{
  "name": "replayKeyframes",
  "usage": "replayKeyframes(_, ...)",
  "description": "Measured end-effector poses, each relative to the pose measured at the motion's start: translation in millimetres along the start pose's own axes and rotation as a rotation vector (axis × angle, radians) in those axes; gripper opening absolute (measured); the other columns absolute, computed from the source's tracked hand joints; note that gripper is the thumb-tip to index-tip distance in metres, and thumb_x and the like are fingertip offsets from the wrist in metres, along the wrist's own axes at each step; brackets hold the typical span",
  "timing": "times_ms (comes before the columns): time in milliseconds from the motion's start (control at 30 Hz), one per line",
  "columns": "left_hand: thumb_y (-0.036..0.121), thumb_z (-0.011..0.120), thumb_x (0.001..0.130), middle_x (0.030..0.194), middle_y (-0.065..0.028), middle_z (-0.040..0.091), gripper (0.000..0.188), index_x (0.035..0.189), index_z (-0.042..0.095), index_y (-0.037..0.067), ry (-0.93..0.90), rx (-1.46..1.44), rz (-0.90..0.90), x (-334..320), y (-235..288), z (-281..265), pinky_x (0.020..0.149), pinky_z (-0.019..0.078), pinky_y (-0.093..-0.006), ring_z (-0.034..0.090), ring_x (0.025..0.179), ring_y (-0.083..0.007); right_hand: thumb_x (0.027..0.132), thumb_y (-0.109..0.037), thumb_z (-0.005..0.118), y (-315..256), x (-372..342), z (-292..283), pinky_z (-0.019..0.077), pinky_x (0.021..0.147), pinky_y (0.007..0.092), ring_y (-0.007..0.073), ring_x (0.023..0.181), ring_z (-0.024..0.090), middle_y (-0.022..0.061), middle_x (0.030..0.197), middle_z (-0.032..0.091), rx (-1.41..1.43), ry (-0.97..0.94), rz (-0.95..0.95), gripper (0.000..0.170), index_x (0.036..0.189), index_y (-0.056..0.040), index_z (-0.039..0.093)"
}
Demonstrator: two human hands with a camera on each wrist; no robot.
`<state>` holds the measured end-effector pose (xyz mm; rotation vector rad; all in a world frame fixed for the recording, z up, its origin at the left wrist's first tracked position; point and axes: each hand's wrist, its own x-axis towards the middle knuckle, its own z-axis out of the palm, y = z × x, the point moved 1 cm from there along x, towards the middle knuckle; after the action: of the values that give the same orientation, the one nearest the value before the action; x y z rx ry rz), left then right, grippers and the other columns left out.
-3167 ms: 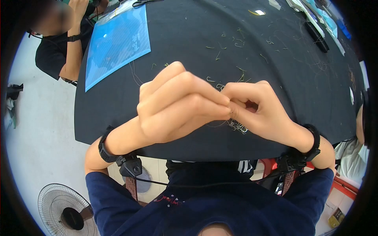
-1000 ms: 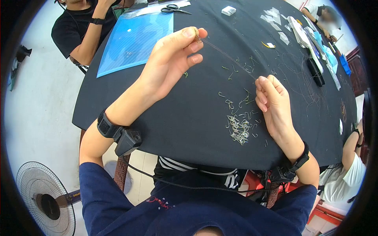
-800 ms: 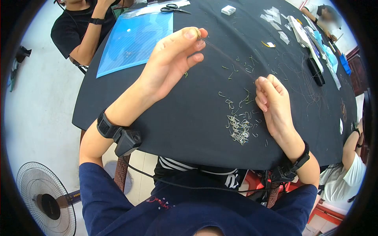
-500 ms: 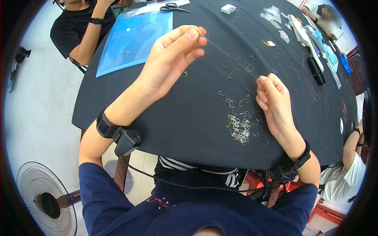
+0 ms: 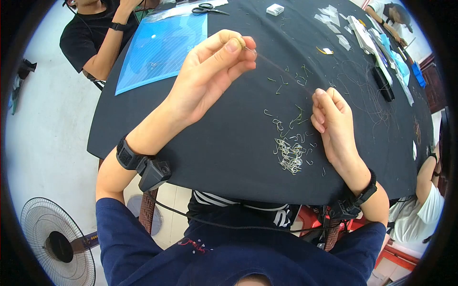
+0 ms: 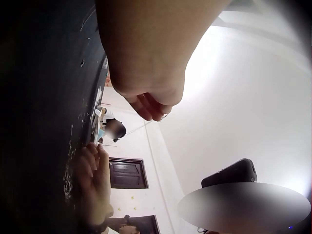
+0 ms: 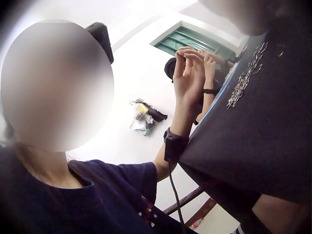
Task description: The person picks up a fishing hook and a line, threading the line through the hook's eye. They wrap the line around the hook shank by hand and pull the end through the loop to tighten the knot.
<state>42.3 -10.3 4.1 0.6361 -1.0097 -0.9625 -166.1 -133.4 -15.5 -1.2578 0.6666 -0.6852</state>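
Observation:
In the head view, the left hand (image 5: 207, 71) is raised over the table, thumb and forefinger pinching a small hook (image 5: 249, 49). A thin dark line (image 5: 276, 66) runs from there down to the right hand (image 5: 334, 121), whose thumb and curled forefinger pinch its other end. Below and between the hands lies a heap of small metal hooks (image 5: 290, 157) on the black cloth. The left wrist view shows the left hand (image 6: 146, 68) from its wrist side, a bit of metal at the fingertips. In the right wrist view, the right hand (image 7: 243, 14) is a blur at the top.
On the black-covered table (image 5: 224, 157) are a blue folder (image 5: 157, 57), scissors (image 5: 205, 8), a small white box (image 5: 275, 9), loose thread (image 5: 377, 105), paper pieces (image 5: 334, 19) and a black case (image 5: 383, 85). Other people sit at the far left and right. A fan (image 5: 59, 245) stands lower left.
The hands have parted from their earlier touching position, with the line now stretched between them. Lately the left hand has turned slightly and shifted a little right; the right hand has barely moved.

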Motion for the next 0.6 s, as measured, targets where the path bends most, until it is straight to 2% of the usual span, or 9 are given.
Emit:
replayKeyframes(100, 0.025, 0.056, 0.094, 0.104, -0.0048, 0.059, 0.019, 0.097, 0.059, 0.007, 0.038, 0.013, -0.055, -2.0, 0.8, 0.7, 0.089, 0.0471, -0.0275, 0.057, 0.093, -0.0112, 0.094, -0.019, 0.053, 1.9, 0.0, -3.5, 0.0272, 0.045, 0.0183, 0.0024, 0.049, 0.031, -0.0030, 0.062, 0.040, -0.012, -0.009, -0.008, 0.025, 0.073, -0.0105, 0.043)
replayKeyframes(133, 0.025, 0.055, 0.094, 0.104, -0.0035, 0.055, 0.017, 0.099, 0.057, 0.008, 0.032, 0.037, -0.076, -2.8, 1.9, 2.2, 0.088, 0.0457, -0.0258, 0.054, 0.094, -0.0101, 0.095, -0.022, 0.053, 2.7, 0.0, -4.4, 0.0273, 0.045, 0.0175, 0.0016, 0.050, 0.030, -0.0031, 0.064, 0.040, -0.019, -0.015, -0.010, 0.025, 0.074, -0.0102, 0.045)
replayKeyframes(200, 0.024, 0.054, 0.095, 0.102, -0.0009, 0.046, 0.016, 0.102, 0.051, 0.010, 0.020, 0.087, -0.117, -4.3, 3.9, 6.3, 0.085, 0.0429, -0.0225, 0.048, 0.095, -0.0077, 0.095, -0.023, 0.053, 3.8, 1.1, -5.9, 0.0273, 0.046, 0.0175, 0.0019, 0.051, 0.030, -0.0035, 0.062, 0.039, -0.006, 0.001, -0.030, 0.024, 0.076, -0.0096, 0.046)
replayKeyframes(400, 0.025, 0.054, 0.095, 0.100, -0.0002, 0.046, 0.016, 0.101, 0.050, 0.011, 0.032, 0.097, -0.109, -5.2, 2.8, 8.4, 0.085, 0.0433, -0.0228, 0.048, 0.093, -0.0084, 0.095, -0.024, 0.053, 3.1, 1.5, -4.9, 0.0278, 0.047, 0.0175, 0.0021, 0.052, 0.030, -0.0039, 0.062, 0.038, -0.004, 0.013, -0.014, 0.023, 0.078, -0.0088, 0.048)
replayKeyframes(500, 0.028, 0.055, 0.094, 0.105, -0.0018, 0.049, 0.019, 0.101, 0.050, 0.011, -0.008, 0.118, -0.116, -6.1, 3.3, 8.9, 0.084, 0.0447, -0.0238, 0.051, 0.096, -0.0110, 0.095, -0.024, 0.053, 3.6, 3.0, -6.5, 0.0286, 0.047, 0.0173, 0.0019, 0.052, 0.031, -0.0039, 0.064, 0.039, -0.009, 0.003, -0.057, 0.023, 0.078, -0.0090, 0.049)
replayKeyframes(600, 0.030, 0.058, 0.092, 0.118, -0.0090, 0.051, 0.021, 0.096, 0.053, 0.010, -0.174, 0.176, -0.210, -6.9, 7.4, 15.7, 0.086, 0.0465, -0.0271, 0.054, 0.104, -0.0167, 0.095, -0.024, 0.054, 2.4, 6.7, -10.1, 0.0293, 0.048, 0.0172, 0.0019, 0.054, 0.032, -0.0038, 0.064, 0.040, -0.016, 0.064, -0.127, 0.023, 0.078, -0.0092, 0.049)
